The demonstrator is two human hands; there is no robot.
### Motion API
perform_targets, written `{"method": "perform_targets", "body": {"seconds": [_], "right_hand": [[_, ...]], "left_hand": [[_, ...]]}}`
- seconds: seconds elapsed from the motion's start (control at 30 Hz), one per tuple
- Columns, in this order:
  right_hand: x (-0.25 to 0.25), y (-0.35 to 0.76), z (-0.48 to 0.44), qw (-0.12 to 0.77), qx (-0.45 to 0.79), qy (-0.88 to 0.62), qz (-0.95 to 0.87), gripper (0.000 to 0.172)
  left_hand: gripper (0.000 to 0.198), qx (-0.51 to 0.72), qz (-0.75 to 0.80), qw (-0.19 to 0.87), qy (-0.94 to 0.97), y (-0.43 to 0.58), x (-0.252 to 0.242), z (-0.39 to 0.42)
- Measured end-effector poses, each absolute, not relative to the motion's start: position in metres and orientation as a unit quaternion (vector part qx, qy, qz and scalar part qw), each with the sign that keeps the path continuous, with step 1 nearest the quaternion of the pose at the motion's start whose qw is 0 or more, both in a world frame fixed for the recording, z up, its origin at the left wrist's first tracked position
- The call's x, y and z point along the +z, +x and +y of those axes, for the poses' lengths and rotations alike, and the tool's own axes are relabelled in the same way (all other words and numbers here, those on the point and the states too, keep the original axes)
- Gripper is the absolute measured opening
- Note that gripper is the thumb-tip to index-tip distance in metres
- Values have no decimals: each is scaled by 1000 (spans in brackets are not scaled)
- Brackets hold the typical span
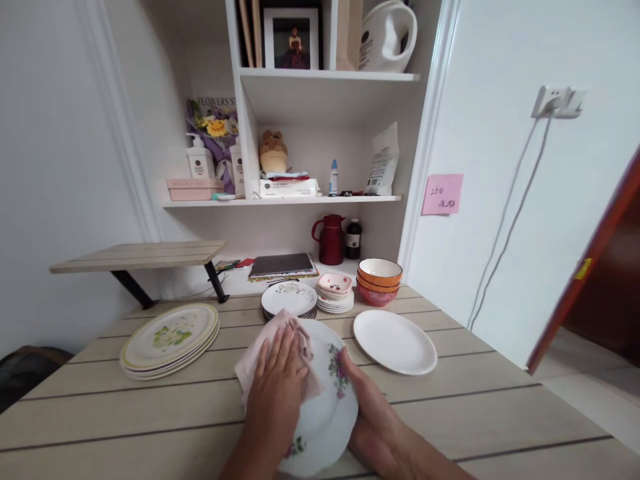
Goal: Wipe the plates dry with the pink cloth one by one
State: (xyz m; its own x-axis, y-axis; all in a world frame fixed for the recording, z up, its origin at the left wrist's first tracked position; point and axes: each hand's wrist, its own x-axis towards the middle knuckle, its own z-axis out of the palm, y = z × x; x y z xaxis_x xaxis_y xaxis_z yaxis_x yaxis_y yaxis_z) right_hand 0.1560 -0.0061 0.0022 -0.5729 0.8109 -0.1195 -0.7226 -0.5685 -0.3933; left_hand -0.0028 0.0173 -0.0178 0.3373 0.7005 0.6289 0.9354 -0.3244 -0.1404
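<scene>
Forearms [425, 460], cropped by the lower edge, lead to the left hand [277, 373], fingers extended flat over a pink cloth [250, 367], and the right hand [373, 407], gripping a floral plate [325, 427] by its right rim, fingertips concealed underneath. Cloth and left hand obscure the plate's left side; whether it touches the table [500, 427] cannot be determined.

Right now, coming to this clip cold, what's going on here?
The left hand lies flat, pressing a pink cloth onto a floral plate, while the right hand holds that plate by its right edge. On the table, yellow-rimmed plates are stacked to the left, a white plate lies to the right, and bowls stand stacked behind.
</scene>
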Motion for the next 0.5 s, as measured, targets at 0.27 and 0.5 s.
{"method": "perform_targets", "body": {"seconds": [0.27,0.5], "right_hand": [[10,192,21,595,771,-198,-110,46],[2,177,5,475,854,-158,-141,52]], "left_hand": [[60,-232,-398,210,-862,12,-36,8],[61,-230,-273,166,-919,17,-14,-2]]}}
